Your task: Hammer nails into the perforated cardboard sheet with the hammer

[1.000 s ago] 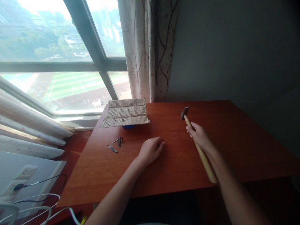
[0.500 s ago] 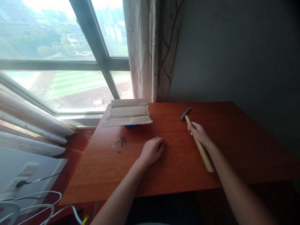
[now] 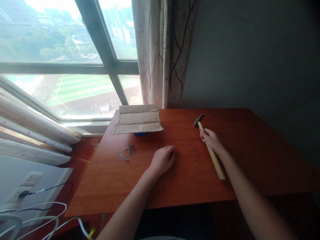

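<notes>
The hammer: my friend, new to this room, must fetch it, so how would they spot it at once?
Find the reddish-brown table by the window. To the right of the perforated cardboard and loose nails, the person's right grip holds the hammer. Unlike the small metal nails, it has a long, pale wooden handle ending in a dark head.

A long hammer with a pale wooden handle and dark metal head is slanting over the reddish-brown wooden counter, its head pointing away.
</notes>
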Demonstrator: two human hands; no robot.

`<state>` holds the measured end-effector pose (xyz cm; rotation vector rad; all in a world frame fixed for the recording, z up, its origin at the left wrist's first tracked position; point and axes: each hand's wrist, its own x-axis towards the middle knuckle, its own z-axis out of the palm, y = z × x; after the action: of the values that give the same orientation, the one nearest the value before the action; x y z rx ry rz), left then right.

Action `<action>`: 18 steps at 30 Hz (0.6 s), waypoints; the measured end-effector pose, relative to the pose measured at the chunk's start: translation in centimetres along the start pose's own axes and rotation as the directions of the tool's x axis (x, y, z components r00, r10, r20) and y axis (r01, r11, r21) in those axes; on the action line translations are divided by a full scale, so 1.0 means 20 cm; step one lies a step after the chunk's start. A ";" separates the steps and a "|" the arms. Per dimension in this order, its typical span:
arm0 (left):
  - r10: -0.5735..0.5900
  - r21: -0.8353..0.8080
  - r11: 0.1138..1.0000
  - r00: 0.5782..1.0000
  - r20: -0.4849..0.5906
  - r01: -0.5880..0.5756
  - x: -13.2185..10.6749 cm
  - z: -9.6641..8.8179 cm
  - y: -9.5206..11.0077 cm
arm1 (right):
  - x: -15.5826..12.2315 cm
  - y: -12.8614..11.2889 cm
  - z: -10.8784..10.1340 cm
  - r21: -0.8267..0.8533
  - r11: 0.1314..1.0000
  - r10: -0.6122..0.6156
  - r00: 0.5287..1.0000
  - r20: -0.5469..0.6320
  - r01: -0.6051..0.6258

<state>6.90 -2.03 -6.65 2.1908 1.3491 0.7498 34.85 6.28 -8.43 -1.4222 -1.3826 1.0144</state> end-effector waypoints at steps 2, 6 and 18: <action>0.002 0.001 1.000 1.000 0.005 -0.002 0.00 0.00 0.00 | 0.00 0.00 0.00 -0.026 1.000 0.000 1.000 0.003 0.000; -0.004 0.007 1.000 1.000 0.009 0.004 0.00 0.00 0.00 | -0.01 -0.01 -0.01 -0.104 0.995 0.001 1.000 0.020 0.001; 0.013 -0.081 0.997 0.999 -0.035 -0.016 0.00 -0.01 0.00 | -0.03 -0.10 -0.05 -0.496 0.867 -0.077 0.996 -0.042 0.046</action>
<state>6.80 -1.94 -6.57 2.1360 1.2972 0.8365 35.17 5.67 -6.24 -1.7455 -1.7105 0.5834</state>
